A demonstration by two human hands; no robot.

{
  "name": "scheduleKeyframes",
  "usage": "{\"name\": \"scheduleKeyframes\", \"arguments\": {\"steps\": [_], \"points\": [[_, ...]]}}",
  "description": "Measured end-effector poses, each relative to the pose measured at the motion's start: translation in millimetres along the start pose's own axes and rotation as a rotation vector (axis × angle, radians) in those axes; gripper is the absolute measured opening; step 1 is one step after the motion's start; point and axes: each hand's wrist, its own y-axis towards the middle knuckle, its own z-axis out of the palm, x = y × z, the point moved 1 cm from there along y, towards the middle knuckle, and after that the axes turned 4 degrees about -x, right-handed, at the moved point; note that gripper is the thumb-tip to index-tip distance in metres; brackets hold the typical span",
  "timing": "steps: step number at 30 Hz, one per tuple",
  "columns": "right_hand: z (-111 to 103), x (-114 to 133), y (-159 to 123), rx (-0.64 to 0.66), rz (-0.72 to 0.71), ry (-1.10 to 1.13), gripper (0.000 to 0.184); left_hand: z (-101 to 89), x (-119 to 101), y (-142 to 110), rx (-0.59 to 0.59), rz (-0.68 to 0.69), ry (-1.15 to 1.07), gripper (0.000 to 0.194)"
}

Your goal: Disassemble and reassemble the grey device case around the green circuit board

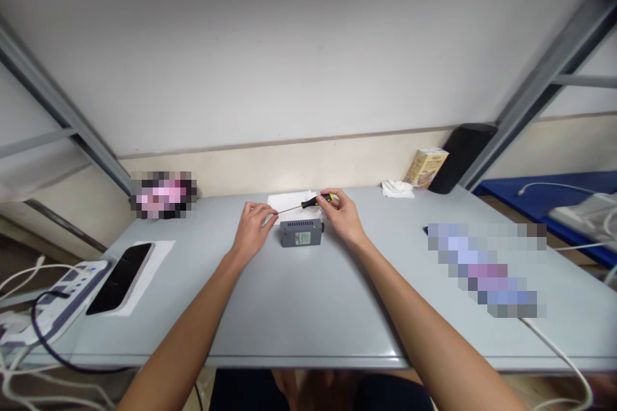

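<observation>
Screwdriver [308, 203] is in the middle of the frame, leaning a bit, with its metal tip to the left and its handle to the right. The right hand [346, 217] has its fingers curled around the handle. The left hand [250, 227] has its finger and thumb close together at the tip, but I cannot tell if they pinch it or some tiny thing. The grey box [299, 234] stands on the counter [308, 308] just below, and neither hand seems to touch it. A white sheet [282, 200] lies behind. To do this well, I think the right hand should hold steady while the left fingers make small, gentle moves. Staying low over the counter would help, and bumping the box could spoil things.
</observation>
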Motion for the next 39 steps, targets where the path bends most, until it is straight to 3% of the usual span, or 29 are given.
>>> {"name": "scheduleKeyframes", "arguments": {"steps": [27,30,34,39], "points": [[0.1,10.5,-1.3,-0.001,-0.052,0.051,0.062,3.7,2.3,1.6,-0.143,-0.103,-0.239,0.023],[-0.6,13.6,-1.7,-0.008,-0.062,0.055,0.059,0.5,1.0,3.8,-0.127,-0.111,-0.261,0.024],[-8.3,25.6,-0.7,-0.063,-0.174,0.058,0.052,-11.6,-11.4,7.7,-0.094,-0.203,-0.36,0.043],[-17.1,42.1,-2.6,-0.04,-0.296,0.072,0.04,-22.4,-32.5,8.4,0.059,-0.343,-0.665,0.034]]}}
